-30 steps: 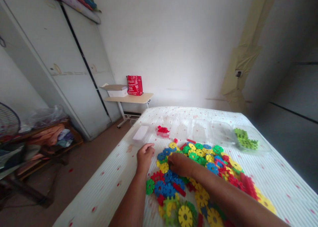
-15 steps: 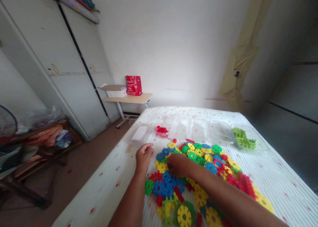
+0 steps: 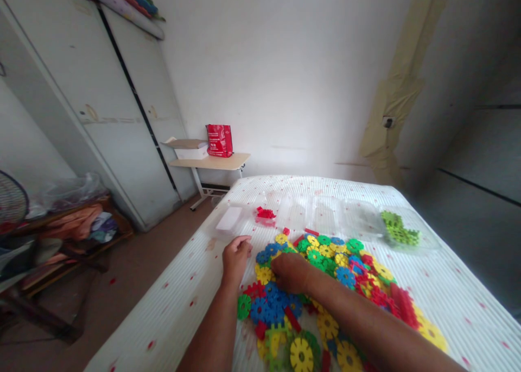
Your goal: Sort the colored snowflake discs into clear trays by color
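A pile of flat notched plastic discs in blue, green, yellow and red spreads over the table. My right hand [image 3: 291, 273] reaches into its left part, fingers curled down among the blue discs [image 3: 274, 301] and yellow discs [image 3: 264, 275]. Its fingertips are hidden, and I cannot see what they hold. Just left of the pile, my left hand [image 3: 236, 252] is closed, thumb and fingers drawn together. Whatever it may hold is too small to make out. Red toothed pieces [image 3: 404, 305] lie at the pile's right side. A yellow disc [image 3: 302, 354] lies at the near edge.
Clear plastic containers stand in a row behind the pile. One holds small red pieces [image 3: 266, 213], another green toothed pieces [image 3: 399, 229]. A white block [image 3: 229, 218] sits in the leftmost. Beyond are a small side table [image 3: 211, 161] and a red bag [image 3: 220, 140].
My right hand has shifted very slightly to the left within the pile. My left hand has stayed in place.
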Tool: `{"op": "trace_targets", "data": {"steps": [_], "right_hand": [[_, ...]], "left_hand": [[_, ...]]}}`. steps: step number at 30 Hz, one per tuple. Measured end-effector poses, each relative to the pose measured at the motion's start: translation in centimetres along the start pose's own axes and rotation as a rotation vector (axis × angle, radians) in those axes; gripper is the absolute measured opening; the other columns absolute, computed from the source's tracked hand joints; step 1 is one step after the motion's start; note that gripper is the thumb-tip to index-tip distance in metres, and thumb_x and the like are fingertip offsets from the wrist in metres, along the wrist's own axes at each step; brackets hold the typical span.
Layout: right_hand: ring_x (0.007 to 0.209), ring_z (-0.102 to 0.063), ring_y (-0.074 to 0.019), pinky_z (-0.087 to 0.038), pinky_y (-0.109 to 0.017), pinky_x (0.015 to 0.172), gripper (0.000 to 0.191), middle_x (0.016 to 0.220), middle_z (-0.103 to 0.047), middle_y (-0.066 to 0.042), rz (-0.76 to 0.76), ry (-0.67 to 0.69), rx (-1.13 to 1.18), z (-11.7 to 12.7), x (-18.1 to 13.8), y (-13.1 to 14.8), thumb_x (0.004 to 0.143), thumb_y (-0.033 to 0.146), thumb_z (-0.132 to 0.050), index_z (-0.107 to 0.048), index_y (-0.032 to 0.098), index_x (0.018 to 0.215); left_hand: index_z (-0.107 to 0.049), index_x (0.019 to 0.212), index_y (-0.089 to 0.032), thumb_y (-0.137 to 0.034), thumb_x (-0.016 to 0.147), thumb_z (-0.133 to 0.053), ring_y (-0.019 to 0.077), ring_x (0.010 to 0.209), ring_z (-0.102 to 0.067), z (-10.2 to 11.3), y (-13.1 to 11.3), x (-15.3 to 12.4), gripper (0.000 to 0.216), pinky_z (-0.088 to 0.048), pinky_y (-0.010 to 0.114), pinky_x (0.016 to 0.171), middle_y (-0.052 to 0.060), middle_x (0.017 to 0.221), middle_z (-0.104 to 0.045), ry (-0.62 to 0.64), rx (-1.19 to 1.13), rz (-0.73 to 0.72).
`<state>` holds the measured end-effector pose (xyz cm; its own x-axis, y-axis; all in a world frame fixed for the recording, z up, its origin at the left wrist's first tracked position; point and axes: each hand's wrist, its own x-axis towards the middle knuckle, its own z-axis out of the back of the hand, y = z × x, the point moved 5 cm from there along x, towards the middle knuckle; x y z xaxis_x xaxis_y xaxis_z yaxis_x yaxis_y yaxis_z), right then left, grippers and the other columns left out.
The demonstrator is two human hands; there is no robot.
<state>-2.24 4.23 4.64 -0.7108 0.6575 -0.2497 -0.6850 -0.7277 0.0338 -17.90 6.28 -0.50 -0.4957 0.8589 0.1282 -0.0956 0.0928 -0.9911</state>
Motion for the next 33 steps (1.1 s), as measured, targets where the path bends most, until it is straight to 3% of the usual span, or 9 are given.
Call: {"op": "trace_targets", "data": {"steps": [11,17,23,26,30,33], "right_hand": [[0.086,-0.064,-0.0257,-0.045,-0.028,0.066,0.026,0.094,-0.07,-0.013,-0.122,-0.075,0.095,1.5,-0.9,-2.3,0.07,0.02,-0.058,-0.068,0.014,0.093],[0.071,-0.058,-0.0141,-0.035,-0.019,0.053,0.024,0.082,-0.067,-0.003,-0.129,-0.106,0.241,1.5,-1.4,-4.1,0.067,0.019,-0.058,-0.067,0.018,0.089],[0.062,-0.046,-0.0096,-0.033,-0.019,0.052,0.013,0.068,-0.054,0.003,-0.066,-0.231,0.651,2.2,-4.1,-7.0,0.067,0.014,-0.057,-0.063,0.015,0.079],[0.061,-0.045,-0.0095,-0.034,-0.02,0.053,0.012,0.065,-0.051,0.004,-0.015,-0.194,0.791,1.6,-5.7,-7.8,0.068,0.016,-0.057,-0.062,0.016,0.078],[0.065,-0.051,-0.0117,-0.036,-0.021,0.057,0.018,0.069,-0.057,0.003,-0.05,-0.133,0.663,0.3,-7.4,-7.8,0.067,0.011,-0.054,-0.064,0.017,0.08],[0.08,-0.057,-0.0166,-0.04,-0.025,0.068,0.025,0.089,-0.063,-0.004,-0.16,-0.238,0.415,0.5,-8.4,-6.8,0.07,0.011,-0.053,-0.064,0.017,0.092]], "left_hand": [[-0.066,0.083,-0.011,-0.031,0.064,-0.055,0.0104,0.047,-0.05,0.0,0.2,0.1,0.03,-0.038,0.021,0.045,0.0,0.054,-0.059,0.008,-0.006,0.006],[-0.066,0.082,-0.012,-0.03,0.062,-0.055,0.01,0.046,-0.049,0.0,0.2,0.1,0.029,-0.038,0.021,0.045,-0.001,0.054,-0.059,0.01,-0.004,-0.004],[-0.067,0.083,-0.013,-0.03,0.062,-0.055,0.0097,0.045,-0.049,0.1,0.6,0.3,0.029,-0.038,0.021,0.046,-0.001,0.055,-0.06,0.008,0.005,-0.003],[-0.066,0.084,-0.013,-0.03,0.063,-0.055,0.0097,0.046,-0.049,0.1,0.8,0.4,0.029,-0.038,0.021,0.046,0.0,0.056,-0.06,0.009,0.012,0.001],[-0.066,0.085,-0.012,-0.029,0.064,-0.054,0.0096,0.047,-0.05,0.1,0.9,0.4,0.029,-0.039,0.021,0.047,0.0,0.058,-0.06,0.017,0.021,0.0],[-0.066,0.084,-0.012,-0.028,0.064,-0.054,0.0099,0.047,-0.05,0.1,0.8,0.4,0.029,-0.039,0.021,0.047,0.0,0.058,-0.06,0.015,0.025,-0.002]]}}
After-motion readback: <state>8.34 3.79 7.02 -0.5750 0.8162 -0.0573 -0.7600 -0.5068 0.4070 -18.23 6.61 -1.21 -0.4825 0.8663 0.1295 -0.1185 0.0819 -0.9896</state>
